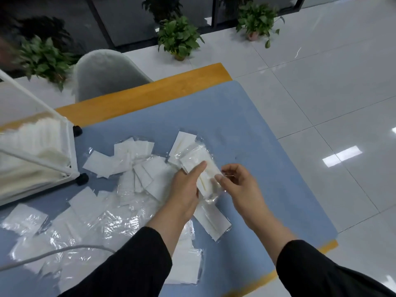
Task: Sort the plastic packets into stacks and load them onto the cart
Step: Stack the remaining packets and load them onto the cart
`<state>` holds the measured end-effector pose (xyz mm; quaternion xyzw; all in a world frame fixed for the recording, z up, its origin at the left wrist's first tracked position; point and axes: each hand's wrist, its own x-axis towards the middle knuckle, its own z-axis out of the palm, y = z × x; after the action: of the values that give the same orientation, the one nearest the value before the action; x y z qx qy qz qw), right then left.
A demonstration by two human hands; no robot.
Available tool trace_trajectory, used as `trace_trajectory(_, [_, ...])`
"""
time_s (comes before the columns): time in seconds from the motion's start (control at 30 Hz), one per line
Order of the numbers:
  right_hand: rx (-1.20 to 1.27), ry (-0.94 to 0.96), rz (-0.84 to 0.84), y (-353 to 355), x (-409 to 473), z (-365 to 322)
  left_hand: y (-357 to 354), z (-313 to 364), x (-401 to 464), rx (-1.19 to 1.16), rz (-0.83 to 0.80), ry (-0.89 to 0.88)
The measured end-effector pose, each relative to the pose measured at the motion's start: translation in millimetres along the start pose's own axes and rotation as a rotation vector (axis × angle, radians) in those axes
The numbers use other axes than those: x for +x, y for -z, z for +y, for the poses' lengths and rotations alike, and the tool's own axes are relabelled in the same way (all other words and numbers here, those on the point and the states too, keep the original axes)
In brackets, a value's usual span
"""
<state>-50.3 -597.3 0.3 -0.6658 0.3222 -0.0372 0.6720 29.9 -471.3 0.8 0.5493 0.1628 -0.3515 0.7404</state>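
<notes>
The biggest risk sits with the blue mat [235, 116] and what it carries: loose plastic packets [132, 168] lie fanned and overlapping across it from about 8 o'clock up to 12 o'clock of the hands. Their clear film looks slick, so I judge that any sideways sweep of a forearm could slide several off the near edge or scramble whatever order exists.

Next in size, the white cart [42, 151] stands at 10 o'clock, its shelf already holding white stacked packets. Its wheels rest on the mat, and a nudge while loading might roll it or tip a stack; a pale cable [64, 250] at 7 o'clock lies over the packets and could snag and drag some along.

The small held stack [199, 163] at 12 o'clock of the hands is the immediate worry. It looks like 2 or more packets, misaligned, and they could slip apart if the grip loosens, since film slides against film.

The left hand [186, 189] grasps this stack from its left side, the thumb laid flat over the top and the other fingers hidden beneath, so how tightly they curl I cannot tell. The right hand [237, 181] is half-curled, its fingertips [220, 177] touching or pinching the stack's right edge; motion blur keeps me from saying which for certain. Another packet [214, 221] lies flat just below the hands at 6 o'clock, apart from both.
</notes>
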Motion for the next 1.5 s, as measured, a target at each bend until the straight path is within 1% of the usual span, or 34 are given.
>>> trace_trajectory(0.03, [-0.066, -0.004, 0.078, -2.1, -0.4, 4.0, 8.3, 6.7, -0.9, -0.054, 0.047, -0.005])
trace_trajectory(0.07, [-0.213, -0.025, 0.134, 1.5, 0.0, 12.5, 13.3, 11.9, -1.0, -0.108, 0.077, -0.006])
trace_trajectory(0.1, [-0.428, -0.066, 0.115, 1.7, -2.1, 22.0, 22.5, 18.9, -2.8, -0.144, 0.094, -0.001])
trace_trajectory(0.17, [-0.832, -0.165, -0.07, -2.5, -13.3, 43.1, 40.4, 30.4, -7.4, -0.164, 0.09, 0.02])
trace_trajectory(0.2, [-0.969, -0.193, -0.13, -7.1, -20.1, 50.7, 48.4, 35.1, -10.5, -0.158, 0.08, 0.028])
trace_trajectory(0.23, [-1.057, -0.205, -0.139, -12.7, -26.7, 55.6, 56.4, 38.7, -12.6, -0.15, 0.085, 0.037])
trace_trajectory(0.33, [-1.248, -0.153, -0.06, -30.3, -41.0, 60.6, 77.3, 45.8, -16.7, -0.087, 0.167, 0.053])
trace_trajectory(0.4, [-1.283, -0.192, -0.05, -38.2, -43.2, 60.1, 89.7, 47.8, -19.2, -0.032, 0.207, 0.066])
trace_trajectory(0.47, [-1.235, -0.235, -0.051, -42.3, -41.4, 54.4, 99.2, 51.3, -21.4, 0.029, 0.203, 0.077])
trace_trajectory(0.5, [-1.153, -0.248, -0.035, -43.0, -39.7, 50.2, 103.3, 52.1, -21.5, 0.057, 0.197, 0.072])
trace_trajectory(0.57, [-0.908, -0.23, 0.029, -45.1, -35.3, 39.6, 110.0, 53.9, -21.4, 0.089, 0.21, 0.056])
trace_trajectory(0.63, [-0.654, -0.156, 0.105, -52.3, -34.7, 19.2, 115.7, 54.2, -19.3, 0.145, 0.211, 0.031])
trace_trajectory(0.67, [-0.538, -0.123, 0.115, -58.9, -35.0, 7.5, 117.3, 54.2, -18.0, 0.177, 0.207, 0.022])
trace_trajectory(0.73, [-0.329, -0.085, 0.074, -78.1, -34.0, -15.6, 118.8, 54.2, -16.6, 0.216, 0.194, 0.012])
trace_trajectory(0.77, [-0.267, -0.075, 0.053, -90.2, -31.7, -24.6, 118.3, 54.4, -16.4, 0.214, 0.175, 0.02])
trace_trajectory(0.83, [-0.271, -0.039, 0.039, -113.4, -24.2, -32.3, 116.9, 53.8, -14.7, 0.168, 0.103, 0.082])
trace_trajectory(0.9, [-0.371, -0.015, 0.018, -134.4, -15.8, -32.1, 117.4, 53.1, -12.6, 0.102, 0.043, 0.134])
trace_trajectory(0.97, [-0.397, -0.005, 0.01, -144.9, -7.5, -29.4, 119.6, 52.9, -8.7, 0.126, 0.022, 0.093])
trace_trajectory(1.0, [-0.386, 0.0, 0.042, -145.7, -2.8, -29.3, 121.7, 53.7, -5.6, 0.166, 0.046, 0.057])
trace_trajectory(1.03, [-0.368, -0.006, 0.112, -143.3, 2.8, -29.9, 123.7, 57.7, -3.7, 0.191, 0.071, 0.023])
trace_trajectory(1.07, [-0.346, -0.034, 0.186, -137.1, 10.0, -29.3, 127.2, 62.8, 1.3, 0.222, 0.101, -0.01])
trace_trajectory(1.13, [-0.334, -0.168, 0.283, -119.4, 24.5, -22.4, 131.8, 76.0, 14.2, 0.289, 0.157, -0.052])
trace_trajectory(1.2, [-0.298, -0.352, 0.304, -102.7, 37.3, -11.1, 132.5, 88.8, 33.5, 0.362, 0.161, -0.069])
trace_trajectory(1.27, [-0.211, -0.452, 0.319, -92.6, 46.9, -3.4, 125.2, 102.7, 54.1, 0.427, 0.109, -0.101])
trace_trajectory(1.4, [0.062, -0.503, 0.387, -88.8, 66.3, -3.7, 100.0, 114.9, 97.7, 0.621, -0.012, -0.132])
trace_trajectory(1.5, [0.124, -0.518, 0.432, -95.1, 77.8, -2.0, 81.7, 107.2, 126.0, 0.874, -0.07, -0.121])
